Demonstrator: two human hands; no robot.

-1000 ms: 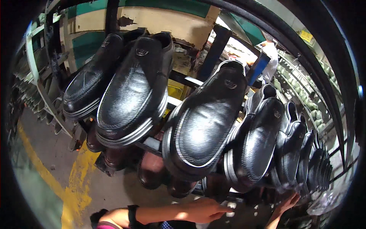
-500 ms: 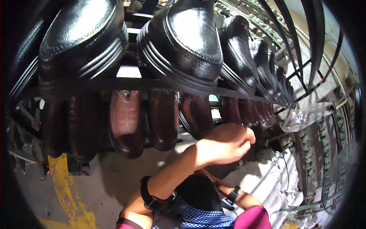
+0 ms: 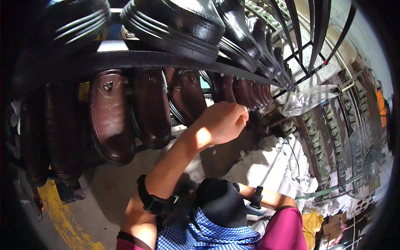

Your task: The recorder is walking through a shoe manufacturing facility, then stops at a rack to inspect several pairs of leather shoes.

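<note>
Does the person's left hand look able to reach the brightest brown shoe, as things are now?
Probably yes: nothing visible blocks the front of the brightest brown shoe, and the left hand hovers to its right. The black rail might hinder reaching from above.

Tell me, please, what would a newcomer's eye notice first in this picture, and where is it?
Probably the glossy black shoes across the upper left and middle, with light glaring off them. Just below, a row of brown shoes runs from the left past the middle, shrinking into the distance. Then the eye likely falls on the left hand near the centre and the blue-and-white checked cloth at the bottom edge.
</note>
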